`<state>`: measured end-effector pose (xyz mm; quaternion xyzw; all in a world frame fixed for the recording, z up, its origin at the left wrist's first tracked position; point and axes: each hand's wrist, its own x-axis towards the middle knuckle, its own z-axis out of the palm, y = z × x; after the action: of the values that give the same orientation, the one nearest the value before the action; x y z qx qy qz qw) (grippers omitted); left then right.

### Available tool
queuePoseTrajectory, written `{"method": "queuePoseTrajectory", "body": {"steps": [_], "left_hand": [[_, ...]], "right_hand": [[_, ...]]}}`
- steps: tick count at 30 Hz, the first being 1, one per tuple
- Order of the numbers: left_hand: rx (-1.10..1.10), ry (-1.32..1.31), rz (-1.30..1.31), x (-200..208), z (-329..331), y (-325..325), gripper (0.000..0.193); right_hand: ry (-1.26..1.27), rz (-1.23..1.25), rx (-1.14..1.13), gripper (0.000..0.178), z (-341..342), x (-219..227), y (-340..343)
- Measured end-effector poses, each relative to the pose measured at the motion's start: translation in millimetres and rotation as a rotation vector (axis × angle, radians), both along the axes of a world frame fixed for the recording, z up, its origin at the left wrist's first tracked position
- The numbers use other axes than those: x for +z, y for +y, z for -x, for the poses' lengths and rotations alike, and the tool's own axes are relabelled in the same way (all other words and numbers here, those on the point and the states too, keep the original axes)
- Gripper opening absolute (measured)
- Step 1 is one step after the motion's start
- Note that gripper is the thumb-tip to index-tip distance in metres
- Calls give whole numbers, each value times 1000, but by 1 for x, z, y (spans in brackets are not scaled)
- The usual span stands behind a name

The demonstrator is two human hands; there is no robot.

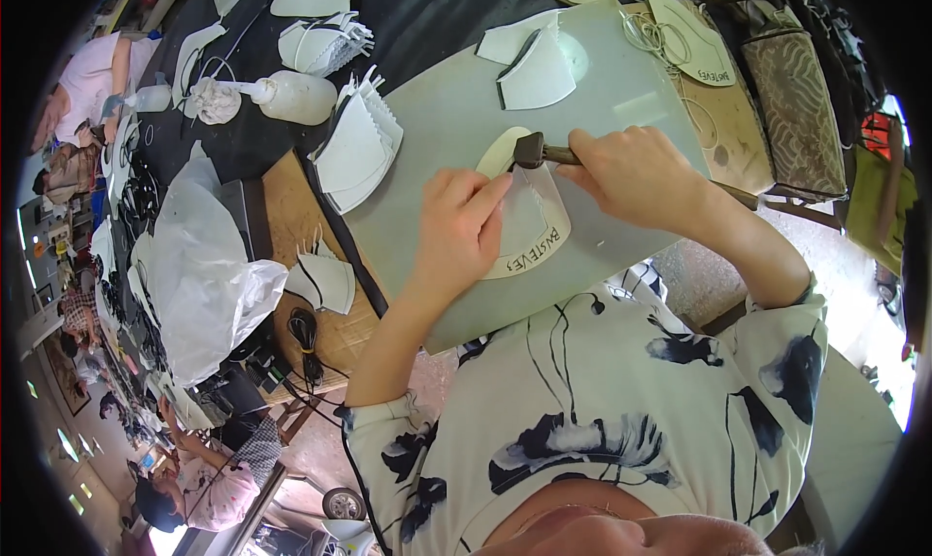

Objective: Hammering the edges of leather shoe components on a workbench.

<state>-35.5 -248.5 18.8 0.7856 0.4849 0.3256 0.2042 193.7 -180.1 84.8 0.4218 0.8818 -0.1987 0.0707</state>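
Note:
My right hand (636, 175) is wrapped round the wooden handle of a small hammer (530, 150). The hammer's dark head is over the upper part of a cream, rounded pattern card (549, 250) with handwriting on it. A pale, cut piece (525, 211) seems to lie on that card. At its upper edge, close to the hammer head, my left hand (456, 231) has its thumb and forefinger pressed together on a small dark edge or strip. What exactly they pinch is too small to make out. Both hands are over a grey-green work board (621, 255).
White cut pieces with dark edges (539, 70) lie at the board's far side; a stack of them (361, 153) sits left. Beyond are a white bottle (296, 98) and a plastic bag (204, 274). A patterned box (796, 114) stands right. Other people work at far left.

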Motion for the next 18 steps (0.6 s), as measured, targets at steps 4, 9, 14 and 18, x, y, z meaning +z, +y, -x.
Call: {"method": "queuePoseTrajectory", "body": {"steps": [4, 9, 14, 18], "left_hand": [[57, -18, -39, 4, -1, 3, 19], [194, -49, 179, 11, -2, 4, 9], [198, -319, 197, 5, 8, 7, 6], [285, -473, 308, 3, 13, 1, 10]], "right_hand": [[111, -47, -43, 29, -5, -8, 8], [155, -337, -179, 23, -3, -27, 6], [185, -455, -309, 25, -9, -59, -19], [442, -600, -270, 32, -10, -39, -15]]}}
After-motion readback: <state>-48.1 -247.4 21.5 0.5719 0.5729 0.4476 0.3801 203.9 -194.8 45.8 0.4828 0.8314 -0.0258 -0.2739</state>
